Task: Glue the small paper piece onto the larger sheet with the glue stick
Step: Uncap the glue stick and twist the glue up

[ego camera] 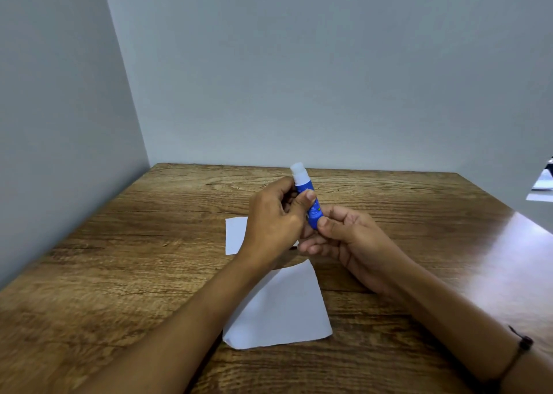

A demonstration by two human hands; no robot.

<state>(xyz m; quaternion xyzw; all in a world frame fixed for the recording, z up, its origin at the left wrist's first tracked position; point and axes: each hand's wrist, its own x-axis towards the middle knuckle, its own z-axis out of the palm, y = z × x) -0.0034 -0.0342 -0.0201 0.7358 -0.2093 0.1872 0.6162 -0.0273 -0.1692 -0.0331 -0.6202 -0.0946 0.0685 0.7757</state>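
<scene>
A wooden table stands in a corner of plain grey walls; both hands hold the blue glue stick above it, the left hand wrapped around its body, the right hand pinching its near end; the left hand partly hides the far paper; the left forearm covers part of the near paper; which paper is smaller I cannot tell.

no legible text anywhere in view. glue stick: blue label carries pale print and a small green mark near its lower end, too blurred and partly covered by fingers to read; no brand or number made out. white object at right frame edge: dark patches, nothing readable.
</scene>
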